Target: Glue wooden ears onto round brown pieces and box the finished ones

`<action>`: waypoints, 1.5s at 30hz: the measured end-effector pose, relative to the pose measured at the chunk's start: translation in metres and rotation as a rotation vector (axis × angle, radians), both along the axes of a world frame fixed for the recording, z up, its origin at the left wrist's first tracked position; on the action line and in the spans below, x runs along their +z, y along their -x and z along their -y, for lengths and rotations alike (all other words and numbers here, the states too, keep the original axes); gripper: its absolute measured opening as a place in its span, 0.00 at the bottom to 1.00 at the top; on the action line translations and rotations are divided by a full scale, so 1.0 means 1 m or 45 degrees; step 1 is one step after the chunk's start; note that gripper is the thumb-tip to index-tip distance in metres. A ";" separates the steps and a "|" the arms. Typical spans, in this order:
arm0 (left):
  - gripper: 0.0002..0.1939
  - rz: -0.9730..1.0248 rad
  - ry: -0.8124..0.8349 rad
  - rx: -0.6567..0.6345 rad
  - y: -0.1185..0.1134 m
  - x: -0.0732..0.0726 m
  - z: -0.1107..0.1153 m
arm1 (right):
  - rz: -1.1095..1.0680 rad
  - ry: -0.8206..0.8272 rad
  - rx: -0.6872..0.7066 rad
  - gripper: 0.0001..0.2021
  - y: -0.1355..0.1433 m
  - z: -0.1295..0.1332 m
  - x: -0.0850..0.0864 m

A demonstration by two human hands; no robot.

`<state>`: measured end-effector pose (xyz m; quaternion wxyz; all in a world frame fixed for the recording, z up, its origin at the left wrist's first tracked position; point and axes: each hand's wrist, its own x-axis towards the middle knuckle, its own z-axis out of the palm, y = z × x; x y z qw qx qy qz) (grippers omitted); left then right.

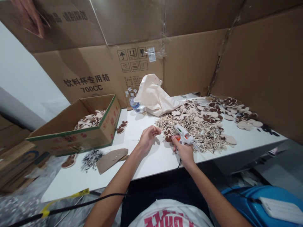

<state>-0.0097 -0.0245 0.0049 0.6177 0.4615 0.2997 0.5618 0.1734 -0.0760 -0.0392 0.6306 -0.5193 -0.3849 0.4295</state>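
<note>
My right hand (183,151) is closed around a white and orange hot glue gun (184,134), its body slanting over the edge of a pile of small cream cord bows (201,132). At its fingertips is a brown bunny-shaped felt piece (168,136) with a cream bow on it; whether the fingers also grip it I cannot tell. My left hand (149,137) is just left of that piece, fingertips pinched together; anything between them is too small to make out. Behind the bows lie heaped cream and brown felt pieces (203,110).
A green-edged carton (111,126) with felt pieces stands left. Finished-looking bunnies (121,126), dark scraps (92,159) and a cardboard piece (112,160) lie nearby. A bottle (134,104) and cream cloth bag (153,96) stand before cardboard walls (189,60). Another person's hand (30,17) shows upper left.
</note>
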 end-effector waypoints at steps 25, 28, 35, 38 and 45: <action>0.19 -0.207 -0.031 -0.029 0.001 0.001 0.003 | -0.048 -0.001 -0.099 0.22 -0.002 -0.002 -0.005; 0.22 -0.148 0.013 -0.029 0.000 -0.006 -0.001 | -0.028 0.012 -0.097 0.23 -0.003 -0.002 -0.005; 0.17 -0.265 -0.109 0.136 0.001 -0.007 0.000 | -0.034 -0.006 -0.094 0.21 -0.002 -0.001 -0.003; 0.16 -0.291 -0.148 0.300 0.005 -0.005 -0.003 | -0.031 -0.002 -0.097 0.21 -0.002 -0.001 -0.003; 0.18 -0.292 -0.113 0.250 0.005 -0.002 -0.004 | -0.030 -0.012 -0.094 0.21 -0.003 -0.002 -0.008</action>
